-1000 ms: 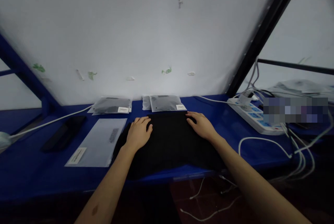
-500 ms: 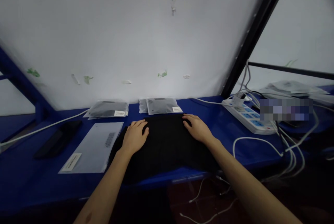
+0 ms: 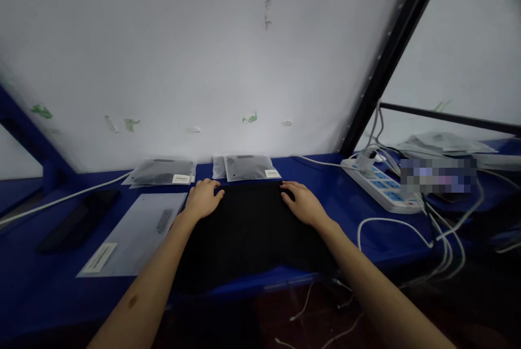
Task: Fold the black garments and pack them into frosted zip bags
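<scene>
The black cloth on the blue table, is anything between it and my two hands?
Nothing visible. The left hand and the right hand both lie flat, directly on the far part of the black cloth, with nothing between.

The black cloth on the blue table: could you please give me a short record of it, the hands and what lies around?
cloth: black cloth lies flat on the blue table, near edge over the table's front
left hand: left hand palm down on far left corner
right hand: right hand palm down on far right corner
left of cloth: clear bag with labels
behind cloth: two packed bags by the wall
right: power strip, white cables
</scene>
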Demonstrator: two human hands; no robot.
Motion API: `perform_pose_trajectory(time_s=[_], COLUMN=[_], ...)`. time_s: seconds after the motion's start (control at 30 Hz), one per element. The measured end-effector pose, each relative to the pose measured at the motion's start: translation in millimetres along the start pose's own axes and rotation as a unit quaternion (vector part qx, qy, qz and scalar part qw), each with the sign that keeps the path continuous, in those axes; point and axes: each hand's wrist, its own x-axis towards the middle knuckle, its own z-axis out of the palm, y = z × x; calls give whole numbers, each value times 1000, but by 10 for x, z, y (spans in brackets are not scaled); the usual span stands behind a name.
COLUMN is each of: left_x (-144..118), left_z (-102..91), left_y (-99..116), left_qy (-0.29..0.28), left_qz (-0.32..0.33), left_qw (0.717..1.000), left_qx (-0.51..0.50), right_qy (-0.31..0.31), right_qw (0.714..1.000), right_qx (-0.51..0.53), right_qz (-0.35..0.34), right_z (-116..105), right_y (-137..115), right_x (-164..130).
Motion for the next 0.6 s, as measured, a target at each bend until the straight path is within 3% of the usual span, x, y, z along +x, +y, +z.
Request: perform_pose_trajectory(time_s=[0.23, 0.43, 0.6], left_x=[66, 58, 12], left_z=[53, 58, 29], left_y=[-78, -196, -162], left_qy=[-12, -7, 11], left_qz=[14, 34, 34], left_qw=[1000, 996, 993], left_qx=[-21, -82, -115], right_qy=[-4, 51, 60], right_qw=[1000, 991, 990], right_qx=[-12, -73, -85], right_qz=[-9, 96, 92], right_z=[-13, -11, 106], right_y=[6, -22, 106], right_x=[18, 246, 351])
